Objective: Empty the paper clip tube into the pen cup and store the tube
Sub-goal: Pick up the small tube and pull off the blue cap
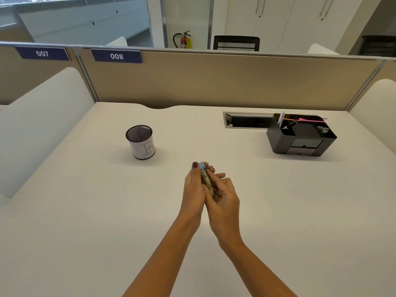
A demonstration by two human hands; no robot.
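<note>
A clear paper clip tube (206, 179) with a blue cap at its far end is held between both hands over the middle of the desk. My left hand (193, 189) wraps its left side, thumb up by the cap. My right hand (225, 192) grips its near end from the right. Metal clips show through the tube wall. The pen cup (141, 142), black mesh with a white paper label marked "B", stands upright to the far left of my hands, apart from them. A black desk organiser (300, 136) sits at the far right.
The organiser holds pens and pink sticky flags, with small drawers in front. A cable slot (246, 120) lies in the desk (85, 211) beside it. A beige partition (214, 82) bounds the far edge, and white dividers stand on both sides.
</note>
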